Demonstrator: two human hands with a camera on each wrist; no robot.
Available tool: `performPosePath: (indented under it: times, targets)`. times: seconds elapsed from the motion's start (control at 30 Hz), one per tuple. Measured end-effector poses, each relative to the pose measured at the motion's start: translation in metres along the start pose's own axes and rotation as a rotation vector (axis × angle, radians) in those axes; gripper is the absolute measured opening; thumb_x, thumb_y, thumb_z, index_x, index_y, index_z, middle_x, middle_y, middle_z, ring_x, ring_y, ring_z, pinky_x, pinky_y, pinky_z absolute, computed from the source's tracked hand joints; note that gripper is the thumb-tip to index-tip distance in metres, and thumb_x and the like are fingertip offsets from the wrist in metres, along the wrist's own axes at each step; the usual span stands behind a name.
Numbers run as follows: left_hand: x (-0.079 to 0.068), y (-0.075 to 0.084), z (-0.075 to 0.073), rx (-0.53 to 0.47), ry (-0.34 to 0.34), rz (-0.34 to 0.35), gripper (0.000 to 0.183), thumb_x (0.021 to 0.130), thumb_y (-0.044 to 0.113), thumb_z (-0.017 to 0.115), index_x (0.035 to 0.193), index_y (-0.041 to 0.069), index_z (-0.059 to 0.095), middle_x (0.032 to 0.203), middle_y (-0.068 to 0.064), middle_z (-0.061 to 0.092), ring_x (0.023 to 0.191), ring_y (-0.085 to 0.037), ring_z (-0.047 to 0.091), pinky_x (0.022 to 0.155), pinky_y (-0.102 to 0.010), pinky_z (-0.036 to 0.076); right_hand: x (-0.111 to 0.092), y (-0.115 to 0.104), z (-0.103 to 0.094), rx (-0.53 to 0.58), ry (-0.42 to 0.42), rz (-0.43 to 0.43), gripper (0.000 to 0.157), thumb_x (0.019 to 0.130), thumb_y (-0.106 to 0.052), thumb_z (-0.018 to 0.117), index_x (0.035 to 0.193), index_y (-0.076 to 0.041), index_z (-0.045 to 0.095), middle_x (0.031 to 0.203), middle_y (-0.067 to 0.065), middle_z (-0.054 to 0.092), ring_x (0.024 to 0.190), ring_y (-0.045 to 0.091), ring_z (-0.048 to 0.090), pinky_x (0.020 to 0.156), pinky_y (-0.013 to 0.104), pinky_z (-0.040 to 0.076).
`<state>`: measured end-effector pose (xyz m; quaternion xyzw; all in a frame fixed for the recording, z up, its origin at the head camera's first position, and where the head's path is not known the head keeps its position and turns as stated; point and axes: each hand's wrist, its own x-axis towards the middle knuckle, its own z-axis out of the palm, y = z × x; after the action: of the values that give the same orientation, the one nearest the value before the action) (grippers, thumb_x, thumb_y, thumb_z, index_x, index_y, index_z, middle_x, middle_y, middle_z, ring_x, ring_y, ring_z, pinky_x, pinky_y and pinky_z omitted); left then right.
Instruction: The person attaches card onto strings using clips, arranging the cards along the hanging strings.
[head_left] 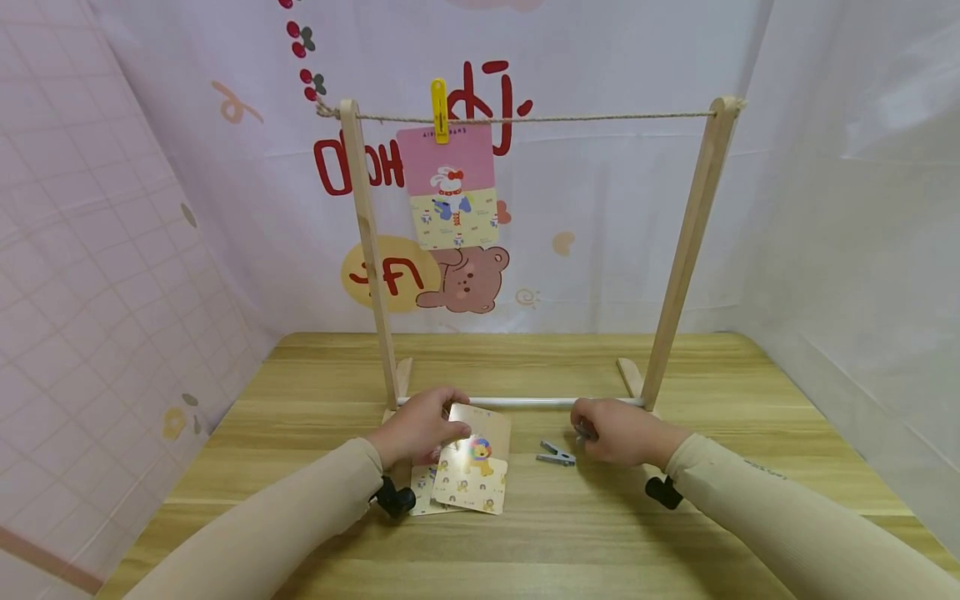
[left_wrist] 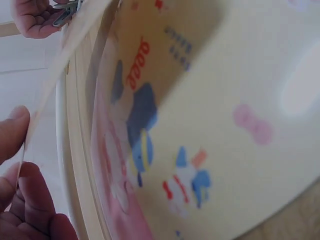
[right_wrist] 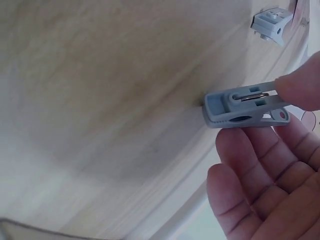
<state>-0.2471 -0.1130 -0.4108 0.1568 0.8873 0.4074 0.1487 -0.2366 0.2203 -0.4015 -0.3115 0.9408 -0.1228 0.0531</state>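
The left hand [head_left: 423, 427] pinches the lion card [head_left: 480, 467] between thumb and fingers at its far left part; the left wrist view shows this card edge-on, raised at an angle above another card [head_left: 422, 493] that lies on the table [head_left: 570, 542]. That lower card, with a pink part and small blue and red figures, is partly covered by the lion card and shows along its left side. To the right, the right hand [head_left: 626, 432] pinches a grey clip [right_wrist: 245, 105] by its handle end, the thumb on one side and fingers on the other, with the clip's tip pointing away from the palm; whether that tip touches the table I cannot tell. A second grey clip [head_left: 557, 456] lies on the table between the lion card and the right hand, nearer to the hand. On the far side of both hands stands a rack with a wooden left post [head_left: 369, 233], a wooden right post [head_left: 690, 242] and a white bar [head_left: 525, 402] low between them. A rope [head_left: 585, 117] runs across the top, and near its left end a yellow clip [head_left: 440, 112] holds the rabbit card [head_left: 453, 187]. Behind hangs a white printed cloth [head_left: 622, 217].
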Motion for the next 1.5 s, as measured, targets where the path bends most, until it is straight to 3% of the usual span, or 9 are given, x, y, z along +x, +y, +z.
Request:
performPosePath:
  times: [0.1,0.37,0.6,0.9,1.07,1.5]
  targets:
    - [-0.001,0.003,0.0,-0.044,-0.004,-0.007,0.043,0.085,0.029,0.067,0.124,0.019,0.051,0.091,-0.007,0.059,0.043,-0.015,0.049,0.041,-0.027,0.043,0.0,-0.001,-0.001,0.013,0.01,0.007,0.021,0.078,-0.013,0.063,0.095,-0.015,0.053,0.075,-0.009,0.052,0.064,0.004,0.047,0.058,0.021,0.04]
    - [0.003,0.005,-0.001,0.017,0.072,0.019,0.034,0.086,0.032,0.066,0.117,0.023,0.056,0.095,0.002,0.058,0.081,-0.016,0.056,0.068,-0.03,0.048,0.002,-0.001,-0.003,0.038,0.065,0.014,0.016,0.08,-0.012,0.06,0.094,-0.016,0.053,0.081,-0.01,0.056,0.069,0.003,0.051,0.06,0.021,0.043]
    - [0.002,0.009,-0.002,0.03,0.12,0.043,0.032,0.084,0.037,0.067,0.113,0.028,0.057,0.089,0.005,0.06,0.078,-0.013,0.056,0.07,-0.03,0.046,0.004,0.002,0.0,0.038,0.145,0.008,0.016,0.082,-0.017,0.063,0.095,-0.018,0.053,0.081,-0.011,0.055,0.069,0.002,0.051,0.06,0.02,0.043]
    - [0.003,0.01,-0.003,0.042,0.177,0.091,0.024,0.081,0.038,0.07,0.1,0.028,0.058,0.084,0.004,0.057,0.075,-0.013,0.052,0.065,-0.03,0.045,0.004,-0.002,-0.003,0.14,0.189,0.024,0.02,0.083,-0.017,0.063,0.099,-0.017,0.052,0.086,-0.01,0.056,0.076,0.009,0.056,0.063,0.022,0.046]
    - [0.002,0.012,-0.003,0.003,0.181,0.097,0.023,0.081,0.038,0.07,0.098,0.027,0.059,0.082,0.003,0.056,0.072,-0.013,0.049,0.063,-0.028,0.043,0.005,-0.004,-0.005,0.175,0.209,0.022,0.024,0.082,-0.014,0.064,0.102,-0.016,0.051,0.09,-0.008,0.058,0.077,0.008,0.058,0.065,0.022,0.048]
    - [0.001,0.018,-0.004,-0.047,0.173,0.145,0.019,0.083,0.041,0.066,0.093,0.027,0.059,0.077,0.0,0.055,0.066,-0.014,0.049,0.057,-0.028,0.043,0.007,-0.009,-0.006,0.347,0.287,-0.002,0.021,0.084,-0.018,0.067,0.099,-0.018,0.053,0.09,-0.008,0.059,0.066,0.007,0.057,0.051,0.023,0.048]
